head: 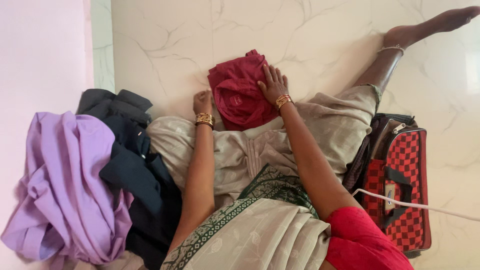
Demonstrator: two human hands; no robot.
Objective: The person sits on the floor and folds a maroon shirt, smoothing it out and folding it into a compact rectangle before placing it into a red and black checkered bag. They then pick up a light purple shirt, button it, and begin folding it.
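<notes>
The right hand (273, 84) lies flat on the red garment (240, 92), pinning it; the left hand (202, 101), fisted, grips its edge.

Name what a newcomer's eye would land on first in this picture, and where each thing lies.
The folded dark red garment on the marble floor, centre, with the right hand flat on it and the left hand at its edge. Next, the lilac cloth heap at left and the red checked bag at right.
</notes>
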